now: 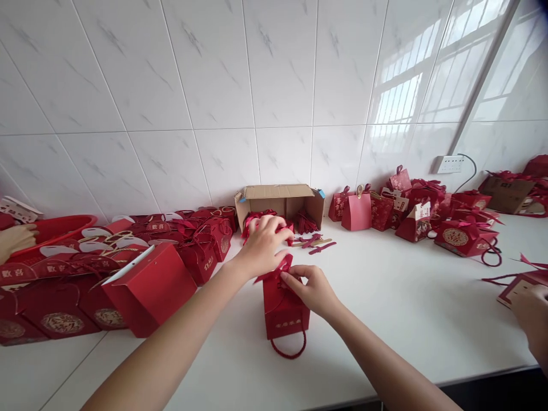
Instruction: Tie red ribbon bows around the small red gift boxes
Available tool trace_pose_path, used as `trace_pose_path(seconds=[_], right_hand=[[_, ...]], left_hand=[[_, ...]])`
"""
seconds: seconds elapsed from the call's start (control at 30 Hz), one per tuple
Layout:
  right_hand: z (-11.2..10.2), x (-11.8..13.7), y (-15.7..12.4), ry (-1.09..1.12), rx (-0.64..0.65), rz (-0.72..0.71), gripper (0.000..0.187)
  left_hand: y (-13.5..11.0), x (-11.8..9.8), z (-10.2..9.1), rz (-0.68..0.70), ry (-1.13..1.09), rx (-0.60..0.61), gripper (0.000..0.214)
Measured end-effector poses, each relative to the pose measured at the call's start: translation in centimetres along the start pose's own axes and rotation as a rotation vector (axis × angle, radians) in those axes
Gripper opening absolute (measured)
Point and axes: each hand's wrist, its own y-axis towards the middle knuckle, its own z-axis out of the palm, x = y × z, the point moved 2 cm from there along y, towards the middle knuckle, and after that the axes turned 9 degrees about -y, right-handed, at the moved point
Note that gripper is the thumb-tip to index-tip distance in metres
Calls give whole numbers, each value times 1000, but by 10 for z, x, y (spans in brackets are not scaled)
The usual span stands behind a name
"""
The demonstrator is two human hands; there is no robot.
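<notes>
A small red gift box (286, 319) with gold lettering stands on the white counter in front of me. A braided cord handle (289, 355) hangs down its near side, and a red ribbon (284, 264) rises from its top. My right hand (314, 288) grips the top of this gift box, thumb pressed by the ribbon. Just above and behind the ribbon is my left hand (263, 245), its fingers curved and thumb apart, with nothing visible in its grasp. Beyond it stands an opened cardboard box (280, 200) holding bundled red ribbons (305, 221).
Rows of red gift boxes (64, 314) fill the left side, near a red plastic basket (81, 221) with another person's hand (19, 241). Assorted gift boxes (456, 237) cluster at right. Another hand (533, 314) holds a box at the far right. Loose ribbon strips (321, 248) lie mid-counter.
</notes>
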Motion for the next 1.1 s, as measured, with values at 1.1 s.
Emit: trace_pose_path(seconds=[1.1], right_hand=[[12,-5,-8,37,-200,-128,9]], left_hand=[[-84,-2,44,-494,-908,-227,7]])
